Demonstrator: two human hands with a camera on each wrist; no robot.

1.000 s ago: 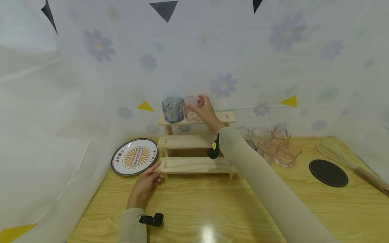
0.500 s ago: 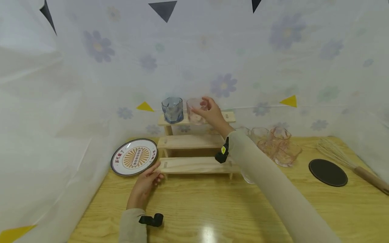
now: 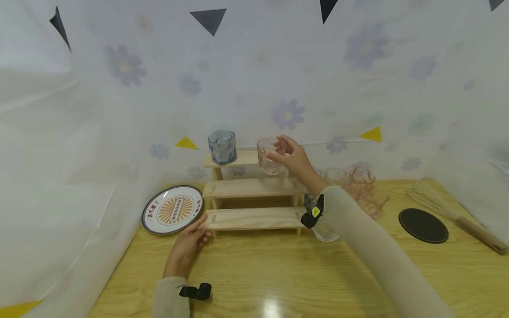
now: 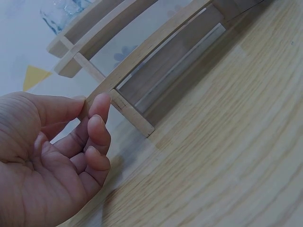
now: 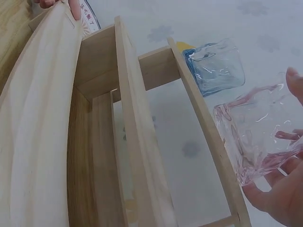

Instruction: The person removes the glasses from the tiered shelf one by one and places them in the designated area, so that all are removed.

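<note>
My right hand (image 3: 297, 160) grips a clear pink glass (image 3: 265, 160) by its right side, between thumb and fingers. In the head view the glass's base overlaps the front edge of the top step. A blue faceted glass (image 3: 222, 149) stands upright on that step's left end; the right wrist view shows a gap between the pink glass and this blue glass (image 5: 215, 68). Down at the front left, my left hand (image 3: 186, 247) pinches the left end of the lowest step of a three-step wooden rack (image 3: 254, 218). The left wrist view shows thumb and forefinger at the rack's corner (image 4: 106, 87).
A white plate (image 3: 162, 225) with a dark rim lies left of the rack. Several pink and clear glasses (image 3: 362, 176) stand to the right, partly behind my right sleeve. Beyond them lie a round black coaster (image 3: 423, 226) and a whisk (image 3: 479, 233). A flower-patterned sheet hangs behind.
My right hand has moved the pink glass rightward and nearer, from beside the blue glass to the top step's front edge. The left hand keeps its hold on the rack.
</note>
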